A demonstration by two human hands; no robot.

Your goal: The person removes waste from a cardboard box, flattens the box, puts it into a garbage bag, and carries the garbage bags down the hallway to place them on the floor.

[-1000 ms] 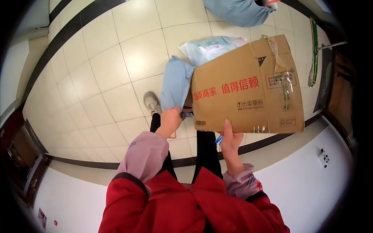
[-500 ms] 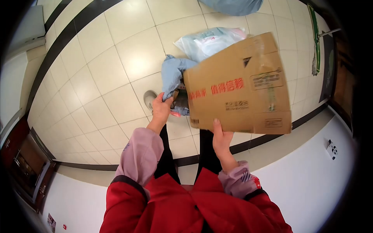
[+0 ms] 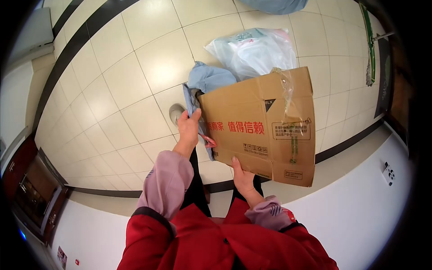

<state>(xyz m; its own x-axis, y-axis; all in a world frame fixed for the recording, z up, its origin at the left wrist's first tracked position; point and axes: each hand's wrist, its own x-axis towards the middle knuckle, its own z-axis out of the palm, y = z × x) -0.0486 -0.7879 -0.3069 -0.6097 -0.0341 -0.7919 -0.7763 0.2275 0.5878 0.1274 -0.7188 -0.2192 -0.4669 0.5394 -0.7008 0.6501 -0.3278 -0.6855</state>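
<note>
A flattened cardboard box (image 3: 252,105) with red lettering and strips of clear tape lies tilted in front of me. My right hand (image 3: 244,179) grips its lower edge, thumb on the printed face and fingers hidden behind. In my left hand (image 3: 187,129) is the rim of a blue-grey plastic bag (image 3: 209,77), pinched between thumb and fingers. The cardboard's left end sits at the bag's mouth, partly within it. A pink-red strip (image 3: 209,141) shows beside the bag's rim. What else is inside the bag is hidden by the cardboard.
A filled white translucent plastic bag (image 3: 252,54) lies on the tiled floor just beyond the cardboard. Another blue-grey bundle (image 3: 275,5) is at the top edge. A green flat mop (image 3: 369,49) stands at right. My shoe (image 3: 176,114) is beside my left hand.
The cardboard has moved left and toward me, its left end now at the bag's mouth. My right hand moved with it, and the left hand still holds the bag's rim.
</note>
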